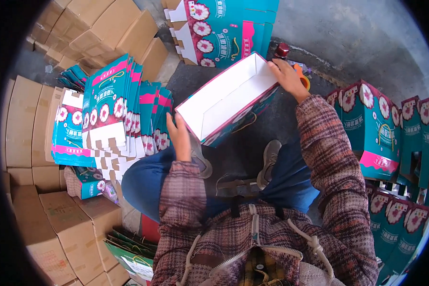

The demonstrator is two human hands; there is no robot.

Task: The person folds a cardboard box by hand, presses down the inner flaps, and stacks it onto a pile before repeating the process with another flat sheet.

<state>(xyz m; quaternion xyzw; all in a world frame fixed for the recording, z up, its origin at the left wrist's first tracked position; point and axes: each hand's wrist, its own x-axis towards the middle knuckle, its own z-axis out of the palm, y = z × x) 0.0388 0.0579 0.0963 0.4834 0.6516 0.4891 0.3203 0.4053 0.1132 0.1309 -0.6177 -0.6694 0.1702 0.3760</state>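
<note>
A rectangular cardboard gift box point(226, 102), white inside and teal with a magenta edge outside, hangs tilted over the floor between my hands. Its open side faces up, and nothing lies inside. My left hand point(180, 138) grips the near left end, fingers along the outer wall. At the far right corner, my right hand point(288, 78) holds the other end, its fingers over the rim. A yellow cord handle point(243, 125) dangles from the box's near side.
Flat printed cartons point(107, 105) are stacked at left, before brown cardboard boxes point(57, 229). More flat cartons point(221, 33) lean on the grey wall. Assembled gift boxes point(376, 128) stand in rows at right. An orange tape roll point(302, 78) and a red-capped bottle point(281, 50) sit beyond my right hand.
</note>
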